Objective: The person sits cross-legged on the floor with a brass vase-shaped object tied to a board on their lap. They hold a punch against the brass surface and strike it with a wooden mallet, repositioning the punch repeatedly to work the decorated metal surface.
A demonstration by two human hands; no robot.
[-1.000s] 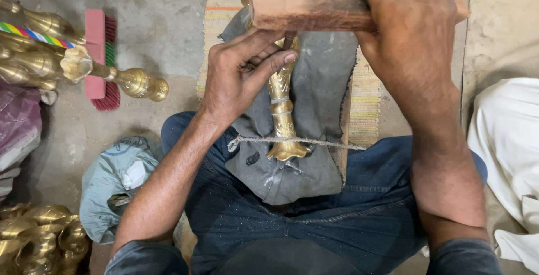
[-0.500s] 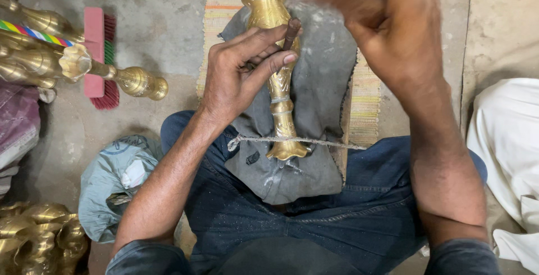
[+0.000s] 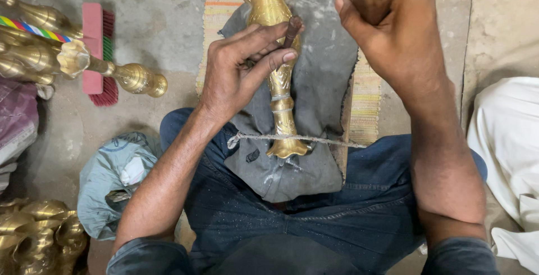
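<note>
I sit on the floor [image 3: 157, 33], bare grey concrete, with a striped mat [image 3: 368, 101] spread ahead of my knees. Over my jeans [image 3: 337, 219] lies a grey cloth [image 3: 325, 78], and on it the brass vase [image 3: 275, 56] lies lengthwise, its mouth away from me and its flared foot towards my lap. A taut cord [image 3: 314, 138] runs across the cloth just above the foot and touches the vase's stem there.

At my right, a white cloth [image 3: 511, 140] lies well apart from the work. At my left, near my thigh, lies a crumpled grey-blue bag [image 3: 112, 179]. Further left and up, a heap of brass pieces [image 3: 39, 50] lies, one with a coloured striped band, and a brass stand points out of it towards me. A pink brush [image 3: 95, 45] with red bristles lies just behind that stand. More brass pieces [image 3: 33, 235] show at the lower left corner.

My right hand [image 3: 393, 33] is raised above the cloth, closed in a fist around something dark whose upper part leaves the frame; I cannot tell what it is. It hides part of the cloth and mat.

My left hand [image 3: 238, 70] rests against the vase's body, its grip narrow, thumb and fingers pinching a small dark chisel [image 3: 292, 28] set on the brass near the neck.
</note>
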